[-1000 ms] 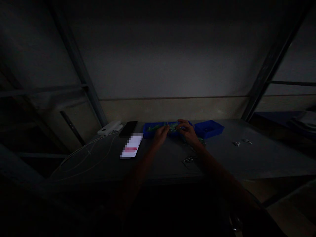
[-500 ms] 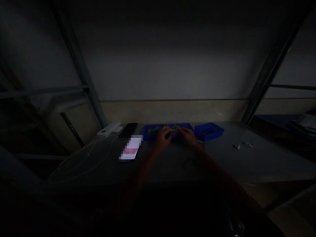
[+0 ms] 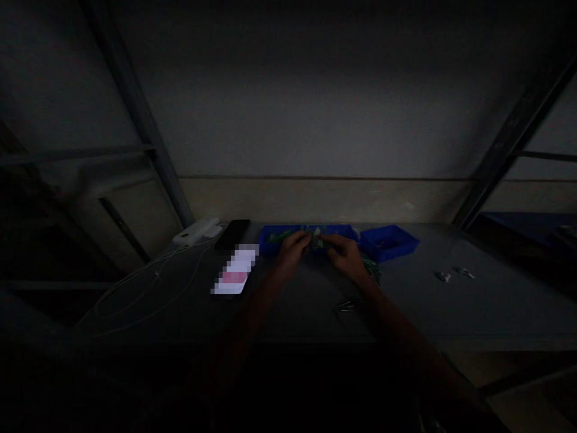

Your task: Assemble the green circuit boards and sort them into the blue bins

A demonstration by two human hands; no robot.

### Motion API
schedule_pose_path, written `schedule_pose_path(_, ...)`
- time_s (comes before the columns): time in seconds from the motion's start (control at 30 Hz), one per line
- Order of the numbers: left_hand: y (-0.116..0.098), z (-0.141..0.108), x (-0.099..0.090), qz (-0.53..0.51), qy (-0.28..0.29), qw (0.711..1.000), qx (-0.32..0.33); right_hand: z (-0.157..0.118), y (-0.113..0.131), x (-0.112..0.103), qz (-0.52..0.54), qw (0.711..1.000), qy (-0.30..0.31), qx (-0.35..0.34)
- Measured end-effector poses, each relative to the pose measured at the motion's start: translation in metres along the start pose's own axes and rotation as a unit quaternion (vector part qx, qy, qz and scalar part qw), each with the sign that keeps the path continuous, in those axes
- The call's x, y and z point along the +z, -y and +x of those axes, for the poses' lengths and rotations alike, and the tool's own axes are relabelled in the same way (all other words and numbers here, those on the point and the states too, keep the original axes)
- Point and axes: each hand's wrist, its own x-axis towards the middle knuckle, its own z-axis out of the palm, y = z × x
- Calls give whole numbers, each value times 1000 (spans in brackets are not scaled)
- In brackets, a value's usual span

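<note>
My left hand is closed, its thumb and fingertips pinching a small pale green piece that is too dark to name. From the other side my right hand meets the same piece, index finger stretched along it and the other fingers curled. Both hands are over the front of a middle blue bin. Green items lie in the left blue bin. Beside my right wrist is a pile of small greenish pieces, partly hidden by the arm.
A third blue bin stands to the right. Thin metal pieces lie near the table's front; two small silvery pieces sit farther right. To the left are a lit phone, a dark phone and a white power strip with cables.
My right hand has shifted slightly and its index finger is now straightened against the piece. The left hand keeps its pinch. The view has moved a little.
</note>
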Motion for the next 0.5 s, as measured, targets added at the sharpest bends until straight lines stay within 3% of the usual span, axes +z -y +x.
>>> schedule_pose_path(0.13,2,2,-2,49,-7,997,61,1,5,-1,7,1000,11,-21)
schedule_pose_path(0.23,2,2,-1,112,-8,986,120,3,6,-1,-11,999,-29,23)
schedule_pose_path(0.4,-8,-8,5,255,40,930,261,7,-1,-1,-1,986,-103,132)
schedule_pose_path(0.5,-8,-11,7,292,49,912,285,9,-5,-3,13,985,-93,146)
